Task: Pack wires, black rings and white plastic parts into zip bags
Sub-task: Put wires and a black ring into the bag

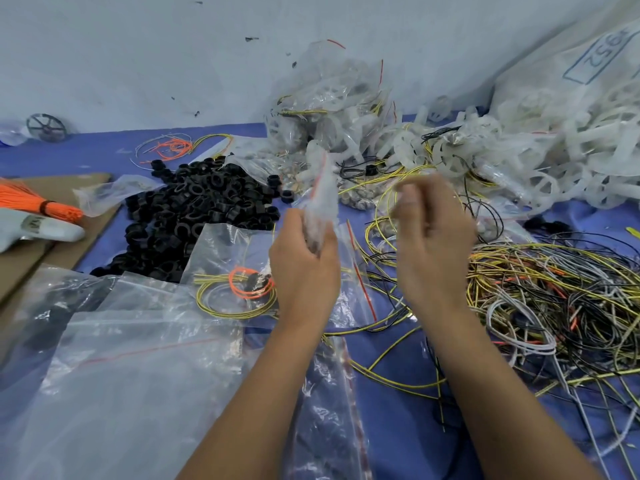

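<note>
My left hand (304, 261) grips a clear zip bag (322, 195) with a red strip, held upright above the table's middle. My right hand (433, 237) is raised just right of it, blurred, fingers curled; whether it pinches anything I cannot tell. A heap of black rings (194, 216) lies left of the hands. White plastic parts (467, 147) pile up at the back right. Tangled yellow, black and grey wires (554, 299) spread at the right. A filled zip bag (239, 271) with coiled yellow and orange wires lies below my left hand.
Several empty zip bags (121, 358) overlap at the front left on the blue table cover (398, 410). An orange wire bundle (41, 202) rests on cardboard at the left. Packed bags (325, 98) stand against the wall, and a big white sack (571, 64) sits far right.
</note>
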Demonstrator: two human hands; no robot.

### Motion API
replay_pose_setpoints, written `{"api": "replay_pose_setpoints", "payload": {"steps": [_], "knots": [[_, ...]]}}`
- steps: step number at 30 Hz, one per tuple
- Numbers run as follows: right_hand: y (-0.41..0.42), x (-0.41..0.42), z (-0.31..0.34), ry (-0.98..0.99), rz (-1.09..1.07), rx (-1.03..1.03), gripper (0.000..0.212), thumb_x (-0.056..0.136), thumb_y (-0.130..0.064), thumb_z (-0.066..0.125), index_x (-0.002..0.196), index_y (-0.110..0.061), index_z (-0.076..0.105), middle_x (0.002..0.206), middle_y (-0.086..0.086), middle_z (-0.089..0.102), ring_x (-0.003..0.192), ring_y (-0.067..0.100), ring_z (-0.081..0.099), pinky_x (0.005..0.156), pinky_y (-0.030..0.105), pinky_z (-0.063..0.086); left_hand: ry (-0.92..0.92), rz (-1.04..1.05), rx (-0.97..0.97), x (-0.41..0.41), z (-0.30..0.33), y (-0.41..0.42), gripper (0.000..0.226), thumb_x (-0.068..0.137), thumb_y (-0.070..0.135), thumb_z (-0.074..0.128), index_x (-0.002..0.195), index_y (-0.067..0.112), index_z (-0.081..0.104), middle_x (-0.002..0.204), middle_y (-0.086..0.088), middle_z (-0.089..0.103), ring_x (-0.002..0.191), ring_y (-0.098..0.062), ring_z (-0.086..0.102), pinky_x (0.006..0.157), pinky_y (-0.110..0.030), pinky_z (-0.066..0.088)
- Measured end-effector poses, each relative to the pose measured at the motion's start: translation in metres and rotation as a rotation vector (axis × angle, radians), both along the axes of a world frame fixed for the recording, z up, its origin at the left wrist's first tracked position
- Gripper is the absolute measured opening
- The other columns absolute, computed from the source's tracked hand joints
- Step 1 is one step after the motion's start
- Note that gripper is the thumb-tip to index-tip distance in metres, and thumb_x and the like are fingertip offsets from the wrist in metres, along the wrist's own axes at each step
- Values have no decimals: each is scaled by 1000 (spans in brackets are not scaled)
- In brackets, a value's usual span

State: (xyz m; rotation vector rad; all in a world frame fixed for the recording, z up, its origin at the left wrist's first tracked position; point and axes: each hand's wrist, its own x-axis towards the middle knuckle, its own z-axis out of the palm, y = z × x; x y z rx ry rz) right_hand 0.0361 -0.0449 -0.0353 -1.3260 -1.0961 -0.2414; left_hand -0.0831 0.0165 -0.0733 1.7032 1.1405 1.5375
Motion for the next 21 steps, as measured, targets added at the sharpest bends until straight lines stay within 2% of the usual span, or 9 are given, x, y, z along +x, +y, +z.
{"api": "replay_pose_setpoints", "payload": {"steps": [3,5,6,7,9,11,13,17,21], "knots": [[7,-16,-9,116,360,-320,28,94,-44,58,113,-25,64,84,-4,67,62,19,64,58,34,51,192,-110,166,1,-1,-2,6,92,30,62,93,27,57,84,8,56,75,-9,54,65,-29,45],[10,-17,-14,266,552,-392,23,96,-36,64,116,-25,63,83,2,70,56,19,63,51,33,49,219,-204,189,3,-6,-4,21,86,19,64,107,18,64,103,1,61,91,-17,62,77,-41,54],[10,-15,-14,338,625,-400,20,97,-29,66,115,-22,64,84,10,70,54,20,60,47,32,47,197,-212,175,4,-5,-6,26,82,14,65,107,21,62,107,2,58,91,-18,63,75,-43,55],[11,-12,-14,403,681,-400,19,96,-24,68,114,-20,65,86,15,70,54,21,59,45,31,46,164,-201,177,4,-5,-6,33,79,11,67,107,25,57,108,5,54,90,-15,62,73,-40,56],[11,-8,-13,501,739,-403,23,91,-21,72,112,-15,68,87,16,73,59,22,61,47,30,49,119,-136,215,3,-3,-8,42,77,11,70,108,30,49,108,9,48,94,-2,55,75,-19,49],[10,-6,-13,568,760,-394,24,88,-18,73,109,-7,68,84,15,73,64,22,62,51,30,51,93,-65,267,2,-3,-5,42,79,17,74,110,25,46,109,8,46,99,2,48,78,-7,38],[11,-5,-14,642,719,-346,18,92,-8,71,106,0,66,87,21,72,69,28,64,56,33,54,92,-37,262,3,-3,-4,44,81,24,78,112,20,46,112,5,47,101,0,47,81,-6,36],[14,-3,-15,772,467,-191,7,99,-5,61,105,-4,62,97,24,71,78,34,69,59,38,58,198,-33,112,6,-8,-5,55,80,38,84,114,19,44,113,4,47,91,-13,49,74,-18,36],[15,7,-12,876,356,-18,16,102,-3,55,118,-8,55,115,22,68,97,36,74,69,41,63,414,48,-22,8,-12,-7,55,78,67,71,95,24,40,95,7,48,80,-12,42,68,-33,33]]}}
